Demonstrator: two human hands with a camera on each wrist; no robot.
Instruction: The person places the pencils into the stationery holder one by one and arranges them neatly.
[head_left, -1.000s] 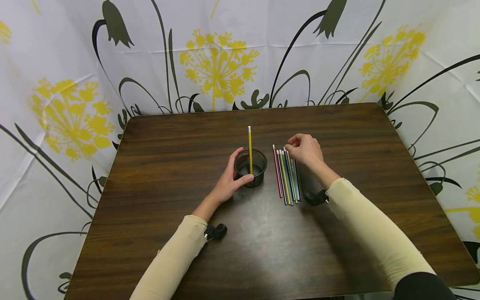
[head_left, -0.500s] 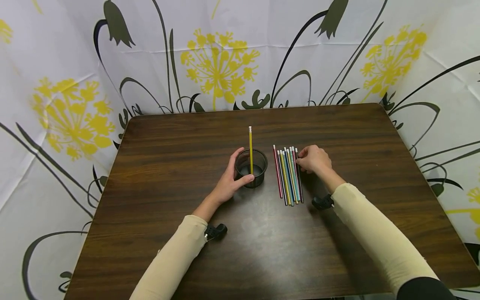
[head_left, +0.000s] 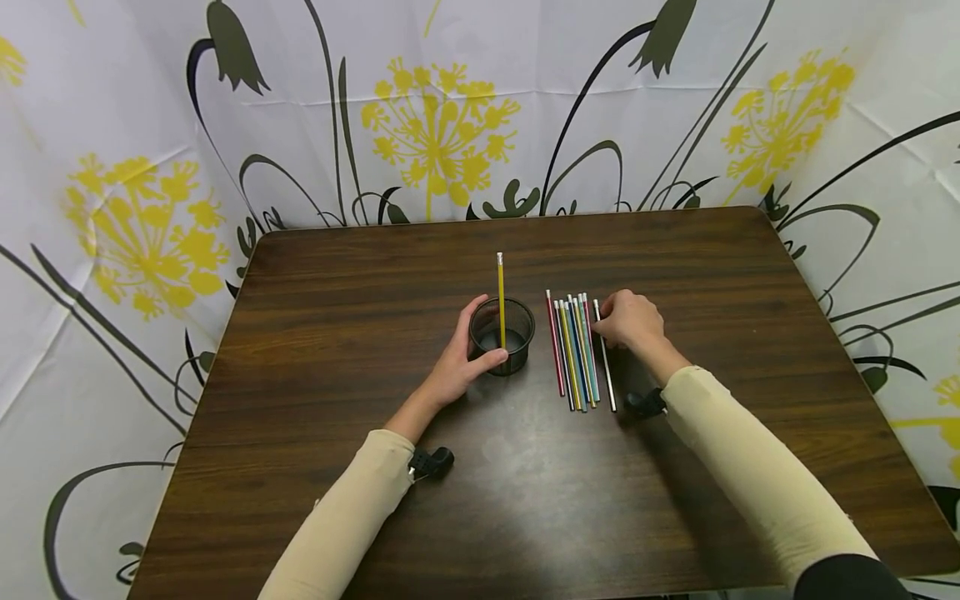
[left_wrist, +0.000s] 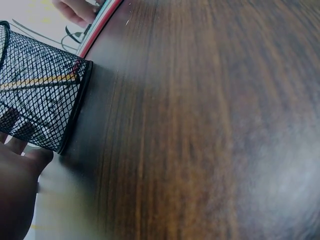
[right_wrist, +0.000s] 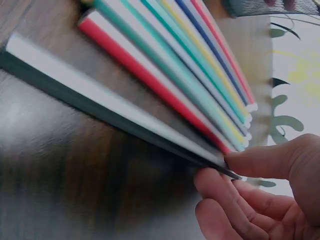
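Observation:
A black mesh pencil cup (head_left: 516,360) stands upright on the table with one yellow pencil (head_left: 501,287) in it, eraser end up. My left hand (head_left: 454,367) holds the cup from its left side, thumb across the front and fingers behind. To the right of the cup lies a row of several coloured pencils (head_left: 576,358), eraser ends away from me. My right hand (head_left: 632,321) pinches a black pencil (right_wrist: 110,107) near its eraser end, between thumb and fingers. That pencil lies at the row's right side, a narrow gap from the red pencil (right_wrist: 150,75) beside it.
The dark wood-grain table (head_left: 337,292) runs back to a white curtain (head_left: 555,125) with yellow and grey flowers. A black wrist camera (head_left: 643,405) sits under the right wrist, near the black pencil's lower end.
My right hand has moved from the row's top to its right side and pinched the black pencil, which has shifted right, away from the others. The left hand and cup stay put.

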